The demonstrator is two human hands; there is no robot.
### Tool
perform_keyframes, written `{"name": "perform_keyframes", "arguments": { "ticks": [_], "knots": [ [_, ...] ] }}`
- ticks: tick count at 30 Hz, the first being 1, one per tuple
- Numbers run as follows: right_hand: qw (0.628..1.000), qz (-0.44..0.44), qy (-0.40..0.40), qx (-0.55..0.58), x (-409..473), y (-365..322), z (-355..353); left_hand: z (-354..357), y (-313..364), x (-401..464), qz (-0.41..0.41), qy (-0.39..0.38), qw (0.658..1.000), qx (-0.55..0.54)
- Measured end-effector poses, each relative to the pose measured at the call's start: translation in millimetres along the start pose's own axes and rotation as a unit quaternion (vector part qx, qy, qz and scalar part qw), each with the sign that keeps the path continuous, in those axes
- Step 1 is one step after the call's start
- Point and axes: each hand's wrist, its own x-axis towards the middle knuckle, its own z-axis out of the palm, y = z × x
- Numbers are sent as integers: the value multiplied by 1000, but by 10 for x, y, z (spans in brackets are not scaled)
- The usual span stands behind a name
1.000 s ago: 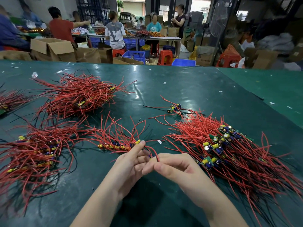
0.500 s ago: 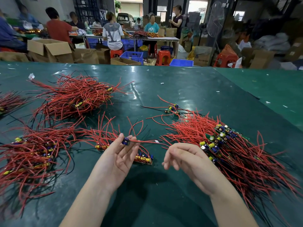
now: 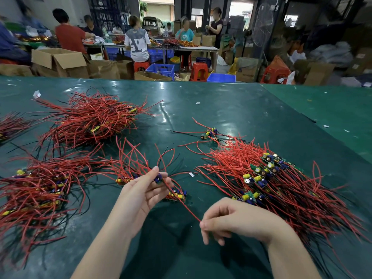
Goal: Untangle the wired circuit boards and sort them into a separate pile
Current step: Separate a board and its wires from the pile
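Just left of the big tangled pile (image 3: 281,184) on the green table (image 3: 221,109), the left hand (image 3: 141,196) pinches a small circuit board (image 3: 158,177) at its fingertips, while the right hand (image 3: 231,220), nearer the person than that pile, pinches the far end of the board's red wire (image 3: 181,202), drawn taut between them. Board and lead look very light – the wire springy and thin, likely to snag on neighbours, the soldered joint probably fragile. Better held by the board's edges – and pulled gently along the wire, not across it
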Motion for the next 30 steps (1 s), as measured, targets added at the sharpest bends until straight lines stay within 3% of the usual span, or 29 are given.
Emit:
{"name": "perform_keyframes", "arguments": {
  "ticks": [5,14,21,30],
  "knots": [
    [998,-10,61,29,2,12,-27,-19,44,6,-16,-9,998,-63],
    [994,-29,99,47,-15,14,-34,-17,106,-50,-50,1,987,-154],
    [994,-32,98,40,-6,42,-48,-7,97,-53,-48,-4,986,-159],
    [993,66,91,-26,-19,65,-42,29,31,-60,-36,-14,993,-112]
  ]
}}
